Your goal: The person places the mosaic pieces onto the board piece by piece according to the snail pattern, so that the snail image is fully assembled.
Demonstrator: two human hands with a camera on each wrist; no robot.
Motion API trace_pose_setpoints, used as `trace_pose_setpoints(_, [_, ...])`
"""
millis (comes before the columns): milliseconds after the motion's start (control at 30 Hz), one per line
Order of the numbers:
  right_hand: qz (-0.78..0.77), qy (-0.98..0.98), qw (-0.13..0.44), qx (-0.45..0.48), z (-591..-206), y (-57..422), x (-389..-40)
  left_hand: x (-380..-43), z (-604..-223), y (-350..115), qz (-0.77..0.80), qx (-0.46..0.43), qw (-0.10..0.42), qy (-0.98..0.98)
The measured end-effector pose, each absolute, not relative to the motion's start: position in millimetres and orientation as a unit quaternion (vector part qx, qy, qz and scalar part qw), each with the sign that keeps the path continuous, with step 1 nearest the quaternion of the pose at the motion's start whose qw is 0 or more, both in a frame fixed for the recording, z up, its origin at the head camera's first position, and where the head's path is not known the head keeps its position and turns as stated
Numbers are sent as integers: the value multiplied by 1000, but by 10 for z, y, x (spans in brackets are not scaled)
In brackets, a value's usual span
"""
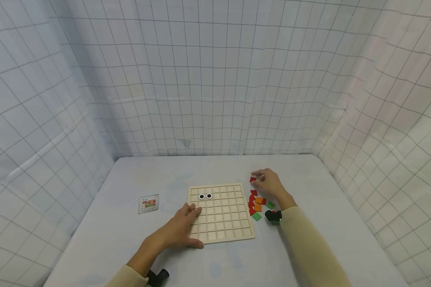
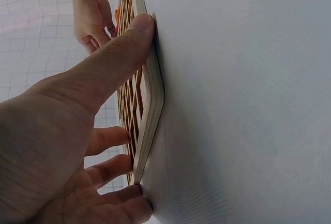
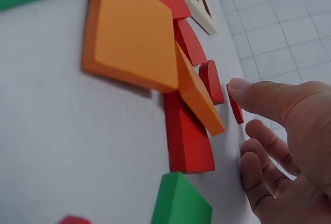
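A pale wooden grid board lies on the table, two eye tiles in its upper left. My left hand holds its near left corner. The thumb lies against the front edge, while bent fingers touch the left side. Beyond the board's right side, my right hand pinches a small red piece between thumb and index finger. That index finger is hidden in the right wrist view. Closer in lie more red pieces, orange pieces and green pieces.
Left of the board lies a small card with a gridded, coloured picture. The white table is enclosed at the back and sides by grid-patterned curtains. A black wrist device hangs over some of the pieces.
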State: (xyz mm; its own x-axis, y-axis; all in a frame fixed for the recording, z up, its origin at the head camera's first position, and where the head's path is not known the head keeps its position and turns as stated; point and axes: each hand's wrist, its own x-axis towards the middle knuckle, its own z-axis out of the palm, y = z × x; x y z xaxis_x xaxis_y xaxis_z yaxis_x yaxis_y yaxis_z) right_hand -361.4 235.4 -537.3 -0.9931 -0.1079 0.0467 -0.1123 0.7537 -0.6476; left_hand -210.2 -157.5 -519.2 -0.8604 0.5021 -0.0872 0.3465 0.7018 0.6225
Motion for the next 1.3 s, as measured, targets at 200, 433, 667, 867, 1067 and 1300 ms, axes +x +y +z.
trace_pose_setpoints(200, [350, -934, -7, 72, -5407, 2352, -3648, -2095, -5189, -1589, 319, 224, 138, 910])
trace_pose_setpoints(433, [353, -932, -19, 77, -5424, 2353, -3673, -2089, -5177, -1588, 314, 223, 138, 912])
trace_pose_setpoints(667, [354, -931, -27, 82, -5417, 2362, -3670, -2086, -5164, -1587, 312, 224, 136, 913])
trace_pose_setpoints(867, [344, -934, -26, 91, -5443, 2365, -3673, -2094, -5178, -1581, 305, 233, 129, 914])
trace_pose_setpoints(1067, [337, -936, -21, 102, -5453, 2375, -3673, -2100, -5177, -1582, 303, 236, 127, 914])
trace_pose_setpoints(1300, [323, -940, 2, 113, -5441, 2395, -3653, -2107, -5181, -1579, 301, 237, 125, 915])
